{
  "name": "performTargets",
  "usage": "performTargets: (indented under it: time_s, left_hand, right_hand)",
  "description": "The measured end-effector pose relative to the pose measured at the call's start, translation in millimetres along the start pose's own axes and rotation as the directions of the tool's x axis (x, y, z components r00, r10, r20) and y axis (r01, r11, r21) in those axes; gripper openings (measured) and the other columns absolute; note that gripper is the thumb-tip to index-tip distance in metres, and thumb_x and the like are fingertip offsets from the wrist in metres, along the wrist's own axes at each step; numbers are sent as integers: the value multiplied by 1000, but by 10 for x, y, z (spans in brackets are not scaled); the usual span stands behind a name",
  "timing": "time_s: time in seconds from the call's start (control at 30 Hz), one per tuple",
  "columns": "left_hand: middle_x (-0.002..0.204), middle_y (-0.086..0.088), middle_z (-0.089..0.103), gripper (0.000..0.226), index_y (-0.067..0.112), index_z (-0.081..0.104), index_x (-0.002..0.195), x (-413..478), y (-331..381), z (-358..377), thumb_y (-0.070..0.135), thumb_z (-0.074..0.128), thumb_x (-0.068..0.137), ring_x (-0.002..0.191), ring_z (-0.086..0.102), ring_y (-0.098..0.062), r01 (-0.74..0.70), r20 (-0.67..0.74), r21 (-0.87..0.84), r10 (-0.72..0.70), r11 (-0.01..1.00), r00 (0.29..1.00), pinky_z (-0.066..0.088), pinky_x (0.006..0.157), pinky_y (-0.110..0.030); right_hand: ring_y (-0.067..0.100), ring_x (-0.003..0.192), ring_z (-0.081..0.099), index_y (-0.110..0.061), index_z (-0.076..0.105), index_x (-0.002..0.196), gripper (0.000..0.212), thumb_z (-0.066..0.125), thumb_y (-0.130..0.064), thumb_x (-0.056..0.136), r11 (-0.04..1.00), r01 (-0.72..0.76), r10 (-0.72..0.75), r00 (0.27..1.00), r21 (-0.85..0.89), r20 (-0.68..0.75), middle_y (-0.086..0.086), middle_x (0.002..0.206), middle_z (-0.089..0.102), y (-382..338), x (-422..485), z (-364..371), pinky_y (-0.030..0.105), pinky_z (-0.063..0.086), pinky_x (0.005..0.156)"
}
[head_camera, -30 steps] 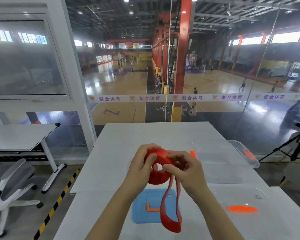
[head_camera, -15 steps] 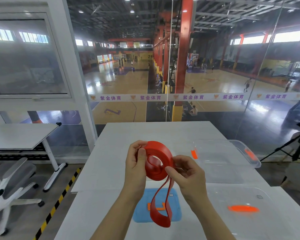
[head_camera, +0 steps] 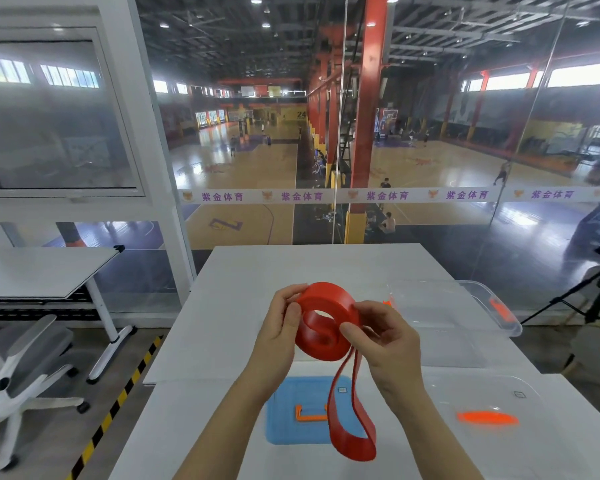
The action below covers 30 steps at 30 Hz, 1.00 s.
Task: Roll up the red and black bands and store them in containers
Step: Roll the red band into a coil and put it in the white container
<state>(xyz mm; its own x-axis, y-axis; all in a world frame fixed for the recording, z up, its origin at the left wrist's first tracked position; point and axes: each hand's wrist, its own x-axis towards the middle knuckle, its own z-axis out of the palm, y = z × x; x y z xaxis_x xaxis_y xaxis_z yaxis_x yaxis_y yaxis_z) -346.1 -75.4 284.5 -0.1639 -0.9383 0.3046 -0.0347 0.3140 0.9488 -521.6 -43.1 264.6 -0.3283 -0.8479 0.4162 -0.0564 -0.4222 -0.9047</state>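
Fingers [head_camera: 293,311] of left hand [head_camera: 278,329] and right hand [head_camera: 387,341] pinch red band [head_camera: 326,297] by coil edges.

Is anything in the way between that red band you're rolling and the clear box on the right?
Nothing visible is. The left hand and right hand hold the red band in the air; the clear box sits to its right, seemingly uncovered. The band's tail hangs unrolled.

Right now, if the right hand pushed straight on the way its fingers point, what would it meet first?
The red band, whose rolled part the right hand is pinching; beyond it, probably the left hand, though depth is unclear.
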Motion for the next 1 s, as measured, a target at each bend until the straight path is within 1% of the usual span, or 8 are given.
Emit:
performTargets:
  time_s: [0.13,0.27,0.5,0.57,0.67,0.77,0.83,1.0]
  left_hand:
    - [129,29,51,26,50,41,129,-20,-84,7,40,47,105,123,54,4,-9,104,128,-4,992,995,52,95,-15]
    - [136,38,41,38,61,36,136,-36,-89,37,46,47,103,129,43,13,-79,155,208,47,975,987,49,95,-8]
    - [131,28,53,41,49,51,134,-35,-11,-2,51,51,93,127,51,0,-105,144,234,72,966,987,52,97,-14]
    - [130,25,55,41,46,53,132,-36,12,-29,52,51,92,125,54,-3,-71,170,228,32,971,985,53,95,-14]
    - [126,28,56,35,47,53,131,-65,6,-21,49,48,96,124,52,3,-75,186,199,37,977,982,52,94,-13]
    - [122,26,59,26,46,58,124,-91,-28,32,32,48,105,122,55,0,-87,118,141,71,986,991,55,95,-21]
    - [120,25,62,31,48,61,119,-111,-27,77,23,47,107,120,57,-2,-80,32,81,77,994,996,56,95,-24]
    - [118,26,66,32,46,65,118,-114,53,144,30,39,109,117,61,-1,-38,-228,-151,3,988,974,58,89,-24]
  right_hand:
    - [20,97,74,-34,76,102,38,87,-4,81,998,21,-18,999,-61,48,-7,100,78,-27,27,-45,30,64,85]
    - [20,96,74,-31,77,101,32,87,-8,82,991,39,-25,994,-126,110,-9,99,77,-35,35,-95,33,65,86]
    - [14,100,73,-31,75,99,28,87,-11,82,978,74,-38,982,-194,183,-15,99,77,-98,47,-157,24,62,89]
    - [14,101,73,-30,75,98,27,87,-13,82,977,69,-29,981,-201,194,-15,99,77,-109,44,-169,24,62,88]
    - [17,99,73,-29,75,99,27,89,-14,81,977,55,-16,982,-204,190,-11,99,77,-108,32,-164,28,63,87]
    - [21,99,75,-32,76,99,26,89,-22,79,988,17,10,985,-152,175,-7,101,78,-108,6,-142,33,65,85]
    - [20,102,75,-37,76,98,27,88,-27,76,994,-2,20,987,-110,161,-7,104,78,-106,-21,-133,33,65,86]
    - [21,101,76,-23,76,111,39,87,-4,79,999,-18,21,995,-37,96,-3,103,79,-22,-105,-105,29,63,89]
